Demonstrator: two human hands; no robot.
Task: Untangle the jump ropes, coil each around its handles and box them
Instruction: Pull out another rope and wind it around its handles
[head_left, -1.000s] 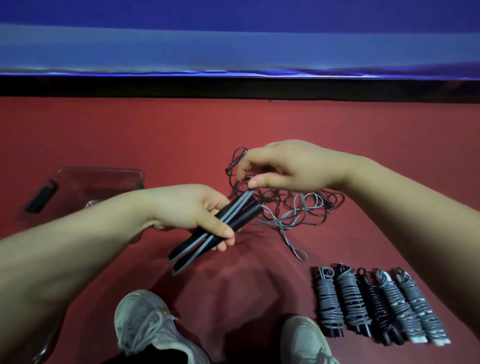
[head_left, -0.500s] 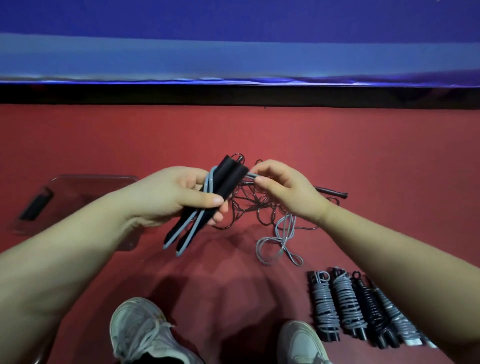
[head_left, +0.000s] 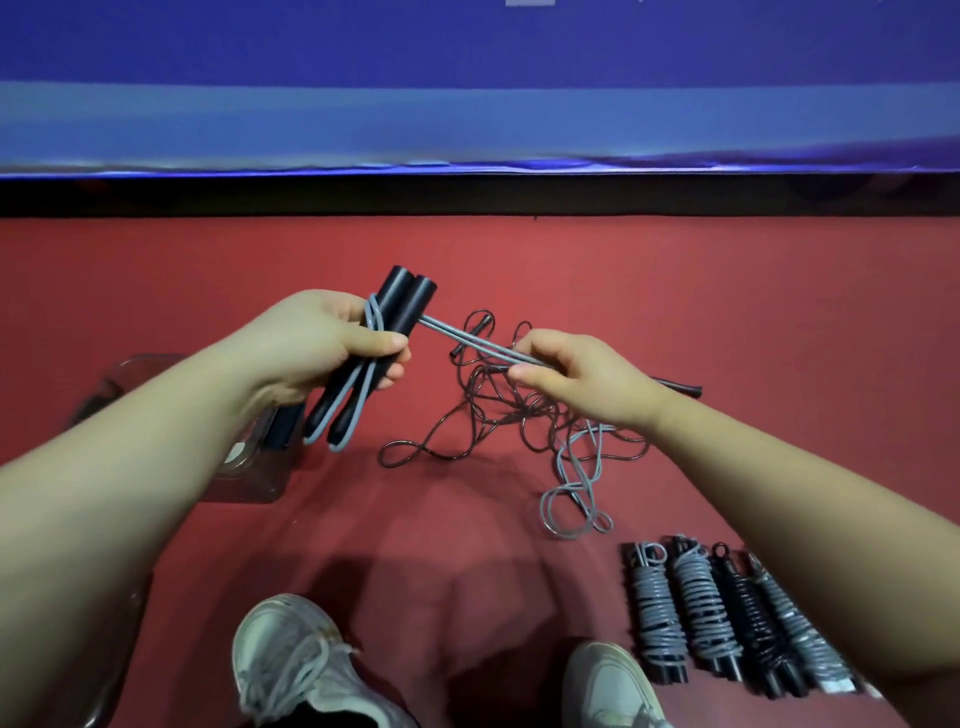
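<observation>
Four coiled ropes (head_left: 701, 613) wait unboxed at five o'clock; left hand (head_left: 317, 343) grips paired handles (head_left: 402, 301), right hand (head_left: 582, 379) pinches grey cord (head_left: 467, 340), dark tangle (head_left: 483, 410) yet to sort.

The paired handles (head_left: 405, 306) are black, with a pale grey rope (head_left: 483, 345) looped along them, while the tangled rope (head_left: 467, 415) on the red floor (head_left: 727, 312) is dark, nearly black. Three of the coiled bundles (head_left: 698, 608) are grey, beside one black bundle (head_left: 748, 613) (handle ends black throughout). The wall (head_left: 467, 78) is blue above a black band (head_left: 467, 195); the shoes (head_left: 291, 660) are off-white.
</observation>
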